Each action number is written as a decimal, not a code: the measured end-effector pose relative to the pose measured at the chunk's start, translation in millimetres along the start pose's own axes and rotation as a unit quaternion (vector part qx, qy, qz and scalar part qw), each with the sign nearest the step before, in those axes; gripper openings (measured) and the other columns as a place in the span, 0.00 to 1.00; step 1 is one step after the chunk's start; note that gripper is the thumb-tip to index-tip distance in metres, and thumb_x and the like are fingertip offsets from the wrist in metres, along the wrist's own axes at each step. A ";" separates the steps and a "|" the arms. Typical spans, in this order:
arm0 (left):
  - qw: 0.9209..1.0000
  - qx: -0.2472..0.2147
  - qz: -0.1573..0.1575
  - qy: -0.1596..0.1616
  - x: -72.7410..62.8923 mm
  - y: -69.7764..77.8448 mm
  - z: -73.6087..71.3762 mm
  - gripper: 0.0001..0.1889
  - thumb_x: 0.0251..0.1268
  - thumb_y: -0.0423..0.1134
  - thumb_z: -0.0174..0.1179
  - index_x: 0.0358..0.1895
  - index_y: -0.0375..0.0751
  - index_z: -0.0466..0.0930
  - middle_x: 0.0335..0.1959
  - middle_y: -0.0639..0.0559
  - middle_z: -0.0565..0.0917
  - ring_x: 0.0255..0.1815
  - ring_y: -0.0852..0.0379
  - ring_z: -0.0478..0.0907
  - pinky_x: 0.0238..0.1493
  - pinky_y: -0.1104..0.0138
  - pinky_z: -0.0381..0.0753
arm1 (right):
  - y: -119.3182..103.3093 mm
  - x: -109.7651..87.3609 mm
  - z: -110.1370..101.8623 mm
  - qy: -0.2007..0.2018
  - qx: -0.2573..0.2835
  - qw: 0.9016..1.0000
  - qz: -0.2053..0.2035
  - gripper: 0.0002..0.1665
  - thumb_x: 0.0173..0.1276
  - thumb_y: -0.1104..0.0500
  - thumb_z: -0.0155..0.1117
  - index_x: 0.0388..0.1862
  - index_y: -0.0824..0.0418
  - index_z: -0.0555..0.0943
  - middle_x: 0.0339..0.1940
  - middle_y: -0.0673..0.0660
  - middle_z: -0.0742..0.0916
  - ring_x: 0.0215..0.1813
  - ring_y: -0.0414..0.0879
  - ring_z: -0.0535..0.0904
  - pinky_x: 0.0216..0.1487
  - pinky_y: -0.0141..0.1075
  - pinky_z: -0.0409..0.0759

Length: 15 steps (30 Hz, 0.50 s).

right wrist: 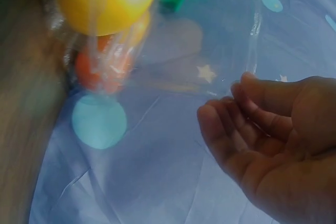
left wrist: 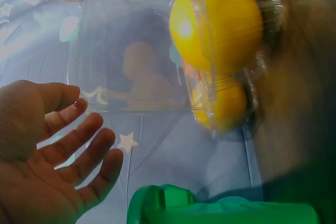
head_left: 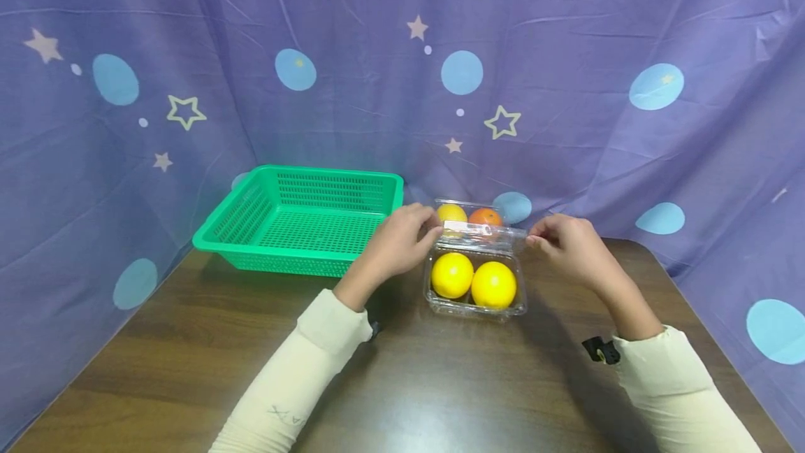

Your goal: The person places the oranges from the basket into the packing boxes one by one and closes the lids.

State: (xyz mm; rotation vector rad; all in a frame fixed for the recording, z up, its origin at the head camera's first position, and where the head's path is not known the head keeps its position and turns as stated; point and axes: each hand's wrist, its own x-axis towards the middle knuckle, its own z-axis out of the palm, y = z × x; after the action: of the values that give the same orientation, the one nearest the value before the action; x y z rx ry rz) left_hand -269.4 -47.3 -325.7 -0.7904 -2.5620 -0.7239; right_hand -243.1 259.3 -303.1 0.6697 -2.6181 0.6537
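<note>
A clear plastic clamshell box (head_left: pixel 468 311) stands on the table with its hinged lid (head_left: pixel 484 235) raised. Two round yellow fruits (head_left: pixel 452 275) sit side by side in its base. My left hand (head_left: pixel 402 236) pinches one corner of the lid between thumb and index finger, its other fingers spread in the left wrist view. At the opposite corner, my right hand (right wrist: pixel 273 129) pinches the lid's edge with thumb and fingertips. Behind the lid are another yellow fruit (head_left: pixel 451 213) and an orange-coloured fruit (head_left: pixel 486 218), with clear plastic around them, partly hidden.
A green slotted plastic basket (head_left: pixel 302 263) stands to the left, close to my left forearm, with nothing in it. The brown wooden table (head_left: pixel 415 383) ends at a purple curtain (head_left: pixel 352 124) with stars and blue spots, behind and on both sides.
</note>
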 end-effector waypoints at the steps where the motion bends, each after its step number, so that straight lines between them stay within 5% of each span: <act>1: 1.000 0.002 0.006 -0.006 -1.5 0.0 -0.6 0.05 0.73 0.42 0.62 0.42 0.46 0.83 0.32 0.56 0.77 0.35 0.57 0.72 0.37 0.64 0.75 | 0.7 -2.0 0.6 0.000 0.000 1.000 -0.006 0.03 0.66 0.67 0.71 0.31 0.63 0.86 0.27 0.52 0.86 0.29 0.44 0.77 0.35 0.42 0.77; 10: 0.994 0.060 0.090 -0.024 -12.3 -3.4 -2.2 0.04 0.73 0.40 0.63 0.43 0.45 0.83 0.36 0.56 0.80 0.37 0.56 0.74 0.42 0.64 0.77 | 2.7 -23.4 14.3 0.048 -0.004 0.992 -0.114 0.09 0.59 0.72 0.75 0.31 0.61 0.85 0.29 0.48 0.84 0.31 0.39 0.79 0.33 0.36 0.82; 15: 0.985 0.099 0.142 -0.028 -20.7 -5.3 1.1 0.03 0.73 0.41 0.63 0.42 0.46 0.81 0.36 0.55 0.80 0.37 0.56 0.73 0.41 0.64 0.76 | 1.4 -36.2 22.2 0.063 -0.006 0.989 -0.136 0.11 0.58 0.74 0.75 0.31 0.61 0.84 0.31 0.50 0.84 0.32 0.39 0.79 0.32 0.35 0.83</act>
State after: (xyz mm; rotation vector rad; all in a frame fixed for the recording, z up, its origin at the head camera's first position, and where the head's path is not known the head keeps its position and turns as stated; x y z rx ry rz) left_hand -256.7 -59.0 -338.3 -1.0897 -2.4484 -0.3569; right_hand -219.0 261.9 -338.0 0.9292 -2.3553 0.5746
